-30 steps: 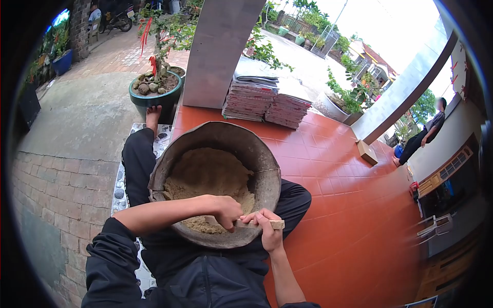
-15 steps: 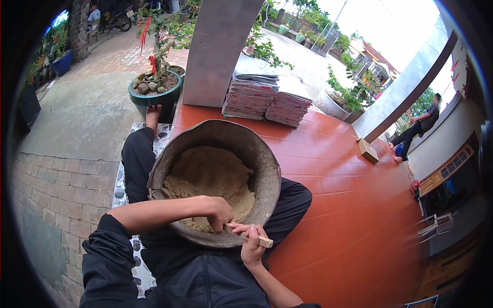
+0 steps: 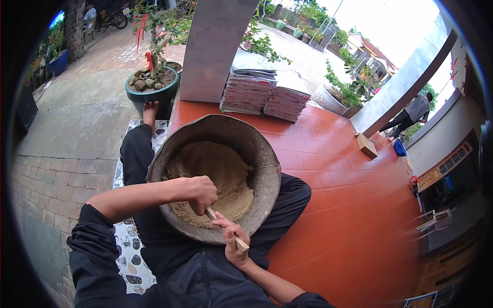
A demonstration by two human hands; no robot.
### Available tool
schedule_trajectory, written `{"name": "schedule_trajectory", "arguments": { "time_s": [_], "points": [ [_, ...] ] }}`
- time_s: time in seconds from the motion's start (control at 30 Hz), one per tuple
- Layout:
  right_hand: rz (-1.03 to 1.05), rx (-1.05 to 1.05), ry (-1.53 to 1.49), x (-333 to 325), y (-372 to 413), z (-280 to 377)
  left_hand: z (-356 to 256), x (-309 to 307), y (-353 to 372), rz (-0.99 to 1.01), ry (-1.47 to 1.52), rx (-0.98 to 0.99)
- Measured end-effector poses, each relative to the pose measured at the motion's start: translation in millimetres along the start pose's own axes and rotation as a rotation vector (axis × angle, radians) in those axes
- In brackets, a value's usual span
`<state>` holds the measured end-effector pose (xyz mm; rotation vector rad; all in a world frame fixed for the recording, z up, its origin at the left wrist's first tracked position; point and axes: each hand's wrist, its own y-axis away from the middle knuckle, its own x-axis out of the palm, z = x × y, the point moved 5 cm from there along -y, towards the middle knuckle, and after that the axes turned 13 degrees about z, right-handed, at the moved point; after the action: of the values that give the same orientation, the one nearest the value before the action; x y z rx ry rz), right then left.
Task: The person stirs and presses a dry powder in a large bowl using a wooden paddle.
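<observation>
Swung steeper since a second ago, stick (image 3: 240, 244) with right hand (image 3: 233, 240) drawn down toward the body; wide dented bowl (image 3: 267, 174) resting on the lap; tan sand (image 3: 215, 164) heaped inside; left hand (image 3: 202, 194) fisted on the stick's far end above the sand; right hand wrapped round its near end, outside the rim.

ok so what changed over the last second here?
The wooden stick swung from nearly level to steep, its outer end now pointing back at the person. The right hand slid left and down with it; the left hand moved up-left over the sandy mix. Both keep gripping it. The background person went from leaning to walking. The basin stayed in the lap.
</observation>
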<state>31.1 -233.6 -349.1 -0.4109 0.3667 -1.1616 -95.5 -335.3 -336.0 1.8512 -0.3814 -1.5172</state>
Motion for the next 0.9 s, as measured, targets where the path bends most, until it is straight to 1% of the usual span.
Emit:
{"name": "schedule_trajectory", "arguments": {
  "time_s": [0.03,0.07,0.13,0.17,0.23,0.3,0.33,0.43,0.47,0.53,0.57,0.63,0.67,0.7,0.77,0.8,0.9],
  "points": [
    [0.067,-0.045,0.010,1.1,-7.8,2.3,5.6,-5.3,10.9,-0.045,-0.005,-0.023],
    [0.140,-0.002,-0.029,3.3,-11.9,1.2,10.1,-3.6,11.6,-0.076,-0.046,-0.041],
    [0.143,0.022,-0.015,10.2,-23.2,1.4,19.9,-1.8,10.7,-0.152,-0.100,-0.064],
    [0.142,0.038,0.011,10.4,-31.4,0.1,27.9,-1.5,10.5,-0.158,-0.106,-0.076],
    [0.129,0.028,0.025,8.5,-42.5,-1.2,36.0,-2.3,12.0,-0.251,-0.079,-0.040],
    [0.144,0.027,0.031,5.3,-55.9,0.1,45.6,-2.6,13.7,-0.286,-0.052,-0.063],
    [0.146,-0.010,0.124,2.8,-63.7,6.0,48.8,-2.8,14.6,-0.277,-0.052,-0.097],
    [0.165,-0.048,0.171,-0.5,-85.7,13.9,53.3,-10.8,28.3,-0.397,-0.061,-0.129],
    [0.147,-0.059,0.171,-1.3,-92.6,14.9,55.7,-8.4,29.9,-0.398,-0.060,-0.131],
    [0.165,-0.069,0.172,-3.2,-104.4,17.6,66.0,-7.8,41.8,-0.600,-0.017,-0.204],
    [0.177,-0.075,0.174,-3.5,-108.8,19.1,69.6,-4.4,43.6,-0.601,-0.019,-0.208],
    [0.178,-0.092,0.191,-1.6,-113.5,26.7,83.3,5.5,45.0,-0.529,0.004,-0.348],
    [0.214,-0.128,0.256,0.6,-114.5,32.6,85.7,7.9,45.5,-0.569,-0.008,-0.351],
    [0.251,-0.163,0.319,3.7,-115.1,39.3,85.6,5.6,49.4,-0.568,-0.007,-0.353],
    [0.241,-0.164,0.344,7.4,-116.5,49.4,74.2,-10.0,69.4,-0.756,-0.048,-0.332],
    [0.228,-0.181,0.349,7.3,-117.6,51.1,72.0,-15.0,73.8,-0.716,-0.028,-0.338],
    [0.205,-0.225,0.380,7.2,-124.5,46.3,72.7,-19.3,73.5,-0.755,-0.050,-0.343]
  ]
}}
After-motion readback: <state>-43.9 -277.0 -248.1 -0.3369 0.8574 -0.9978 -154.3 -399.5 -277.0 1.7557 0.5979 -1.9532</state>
